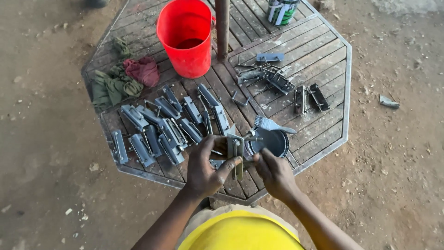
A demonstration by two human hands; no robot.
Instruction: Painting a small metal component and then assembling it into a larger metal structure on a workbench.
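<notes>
My left hand (208,165) grips a grey metal latch piece (235,153), held upright over the near edge of the octagonal wooden table (323,51). My right hand (274,172) is closed at the piece's right side, beside an open paint tin (273,142); what its fingers hold is hidden. A paintbrush (270,124) with grey bristles lies across the tin's rim. Several grey painted latches (159,127) lie in rows to the left of my hands.
A red bucket (186,34) stands by the metal centre pole (222,28). Green and red rags (122,76) lie at the far left. More metal latches (277,78) are scattered at the right, a paint can (281,10) at the far edge. Dirt ground surrounds the table.
</notes>
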